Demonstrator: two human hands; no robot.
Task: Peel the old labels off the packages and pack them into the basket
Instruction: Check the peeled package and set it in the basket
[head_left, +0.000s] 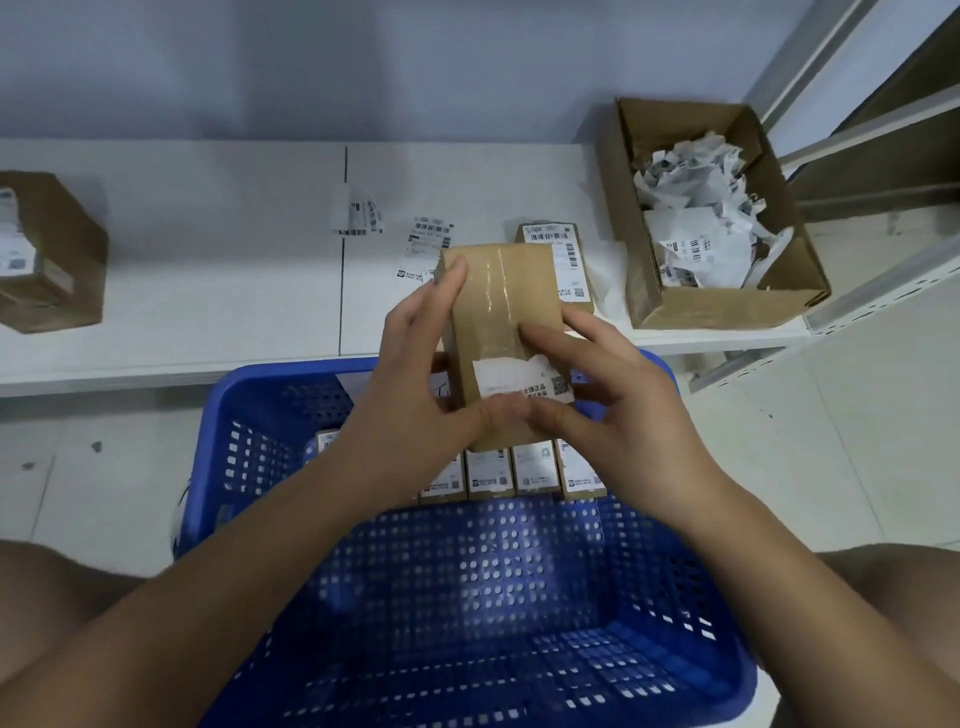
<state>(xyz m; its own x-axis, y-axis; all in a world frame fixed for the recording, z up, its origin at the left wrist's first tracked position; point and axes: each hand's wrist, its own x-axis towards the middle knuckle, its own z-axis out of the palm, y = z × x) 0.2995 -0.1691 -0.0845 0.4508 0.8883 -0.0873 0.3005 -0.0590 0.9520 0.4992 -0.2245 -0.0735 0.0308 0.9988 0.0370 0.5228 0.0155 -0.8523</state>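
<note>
A brown package (501, 322) is being held above the far end of the blue basket (260, 415), with a torn label remnant (519, 382) sticking to its lower face. The left hand (415, 384) is gripping its left edge, fingers curling up the side and thumb pressing near the bottom. The right hand (608, 395) is holding the right side, forefinger lying across the face and thumb pinching at the label. Packed packages (535, 470) are standing in a row inside the basket below. Peeled labels (428, 236) are lying on the white shelf (208, 260), beside a cardboard box (727, 306) holding crumpled labels.
</note>
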